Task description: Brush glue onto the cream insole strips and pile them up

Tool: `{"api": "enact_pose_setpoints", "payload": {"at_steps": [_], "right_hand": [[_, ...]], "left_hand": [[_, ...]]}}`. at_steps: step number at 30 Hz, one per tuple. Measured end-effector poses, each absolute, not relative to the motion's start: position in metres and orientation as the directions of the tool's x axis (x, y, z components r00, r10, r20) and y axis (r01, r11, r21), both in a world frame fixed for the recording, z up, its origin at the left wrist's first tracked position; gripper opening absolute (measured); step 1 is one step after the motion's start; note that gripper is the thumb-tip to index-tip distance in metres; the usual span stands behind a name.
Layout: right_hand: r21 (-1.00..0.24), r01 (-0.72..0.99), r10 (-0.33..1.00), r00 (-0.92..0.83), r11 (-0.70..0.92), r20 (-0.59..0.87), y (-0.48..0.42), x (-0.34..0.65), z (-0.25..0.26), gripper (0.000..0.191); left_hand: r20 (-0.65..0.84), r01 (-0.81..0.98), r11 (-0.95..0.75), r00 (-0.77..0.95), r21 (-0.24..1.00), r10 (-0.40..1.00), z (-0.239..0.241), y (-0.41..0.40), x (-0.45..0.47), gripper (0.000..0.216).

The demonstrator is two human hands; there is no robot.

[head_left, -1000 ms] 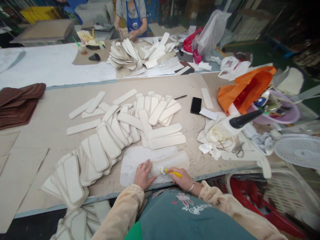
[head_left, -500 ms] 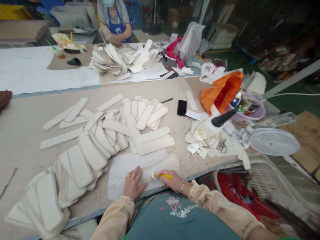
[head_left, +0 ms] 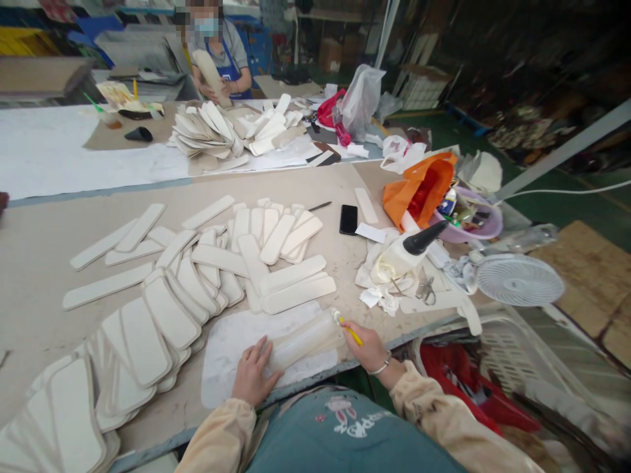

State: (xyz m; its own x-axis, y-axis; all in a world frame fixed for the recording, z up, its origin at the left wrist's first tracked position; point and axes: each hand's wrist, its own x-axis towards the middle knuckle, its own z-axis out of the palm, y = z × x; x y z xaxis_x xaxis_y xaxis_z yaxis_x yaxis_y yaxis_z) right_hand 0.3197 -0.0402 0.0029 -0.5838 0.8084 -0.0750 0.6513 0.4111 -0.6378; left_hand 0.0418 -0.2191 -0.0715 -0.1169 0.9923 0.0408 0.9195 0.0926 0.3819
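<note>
My left hand (head_left: 254,374) lies flat, fingers spread, pressing the near end of a long pale strip (head_left: 305,338) that rests on a white glue-stained mat (head_left: 231,351) at the table's front edge. My right hand (head_left: 367,348) grips a yellow-handled brush (head_left: 350,330), its bristle tip touching the strip's far right end. Just beyond lie two more pale strips (head_left: 296,286) and a fanned heap of cream padded pieces (head_left: 162,315).
A glue bottle with black nozzle (head_left: 407,253), scissors (head_left: 424,289), rags, a black phone (head_left: 348,219), an orange bag (head_left: 419,190), a purple basin (head_left: 468,220) and a small white fan (head_left: 520,279) crowd the right. Across the far table a person in a blue apron holds a piece.
The view swung right. My right hand drew the brush along the strip from near its left end to its right end; my left hand stayed pressed on the near end.
</note>
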Motion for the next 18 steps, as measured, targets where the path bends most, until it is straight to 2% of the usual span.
{"api": "enact_pose_setpoints", "payload": {"at_steps": [5,8,10,12,15,18], "right_hand": [[-0.459,0.63,0.647,-0.748,0.626,-0.145,-0.064,0.287,0.003,0.031],[-0.571,0.487,0.511,-0.849,0.661,-0.133,-0.075,0.274,0.01,0.03],[-0.683,0.415,0.48,-0.871,0.601,-0.107,-0.078,0.271,0.014,0.028],[-0.779,0.389,0.508,-0.855,0.492,-0.105,-0.076,0.271,0.015,0.027],[-0.85,0.46,0.639,-0.741,0.258,-0.207,-0.066,0.281,0.009,0.026],[-0.854,0.514,0.773,-0.573,0.082,-0.271,-0.052,0.303,0.002,0.028]], "left_hand": [[0.024,0.922,0.1,-0.118,0.375,0.993,-0.072,-0.219,0.042,0.059],[0.01,0.922,0.105,-0.117,0.372,0.993,-0.072,-0.219,0.041,0.059],[0.0,0.92,0.112,-0.121,0.376,0.993,-0.072,-0.219,0.041,0.06],[-0.012,0.916,0.122,-0.127,0.381,0.992,-0.071,-0.218,0.042,0.06],[-0.025,0.91,0.143,-0.145,0.389,0.989,-0.069,-0.216,0.043,0.06],[-0.042,0.903,0.162,-0.158,0.399,0.986,-0.064,-0.215,0.044,0.06]]}}
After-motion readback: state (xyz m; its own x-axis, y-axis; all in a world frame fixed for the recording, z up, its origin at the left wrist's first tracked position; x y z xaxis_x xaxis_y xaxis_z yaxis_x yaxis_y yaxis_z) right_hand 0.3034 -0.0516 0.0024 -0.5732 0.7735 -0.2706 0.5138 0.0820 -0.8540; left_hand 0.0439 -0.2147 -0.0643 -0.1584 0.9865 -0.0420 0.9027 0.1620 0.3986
